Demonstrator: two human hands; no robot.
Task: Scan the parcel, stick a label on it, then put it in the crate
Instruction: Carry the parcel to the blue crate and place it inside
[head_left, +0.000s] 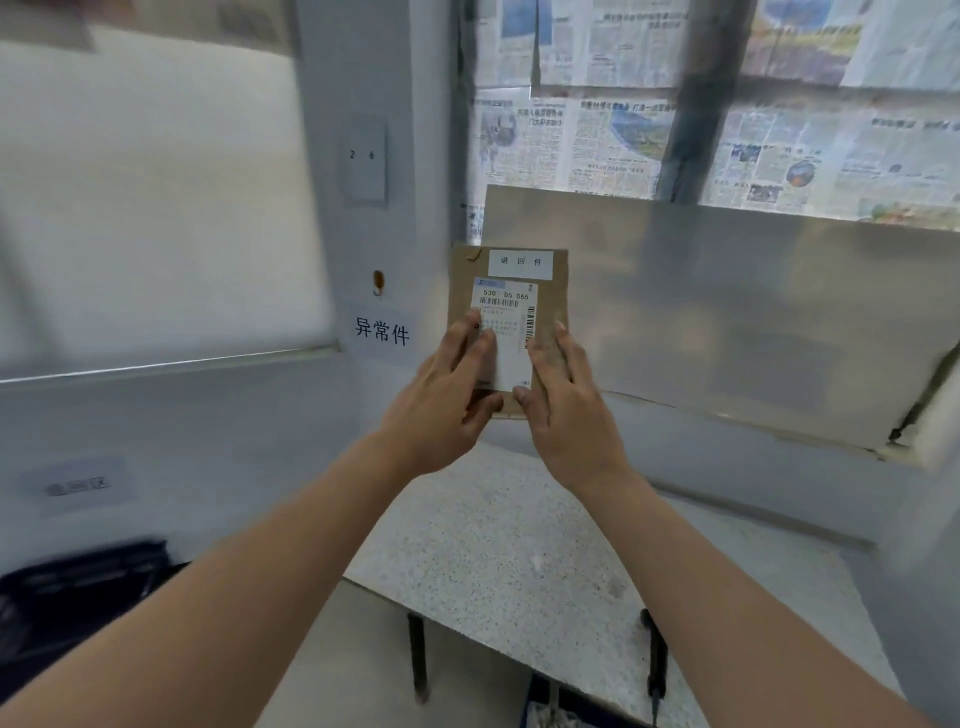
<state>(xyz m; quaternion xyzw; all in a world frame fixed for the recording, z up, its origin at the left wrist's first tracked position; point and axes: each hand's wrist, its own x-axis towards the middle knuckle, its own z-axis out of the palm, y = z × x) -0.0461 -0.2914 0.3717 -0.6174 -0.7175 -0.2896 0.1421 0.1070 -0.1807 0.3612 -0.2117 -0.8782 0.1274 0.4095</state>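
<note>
A flat brown cardboard parcel (556, 291) is held upright in the air at the centre of the view. It carries a white shipping label with barcodes (511, 312) and a small white sticker with printed characters (521, 262) along its top edge. My left hand (441, 395) grips its lower left side, fingers lying over the shipping label. My right hand (563, 400) holds the lower right side, thumb at the bottom edge. Both arms stretch forward from the bottom of the view. No scanner shows.
A speckled white table (519, 561) stands below the parcel. A dark crate (78, 592) sits low at the left, blurred. A grey board (753, 312) leans under a newspaper-covered window (727, 104). A printed paper sign (382, 332) hangs on the wall.
</note>
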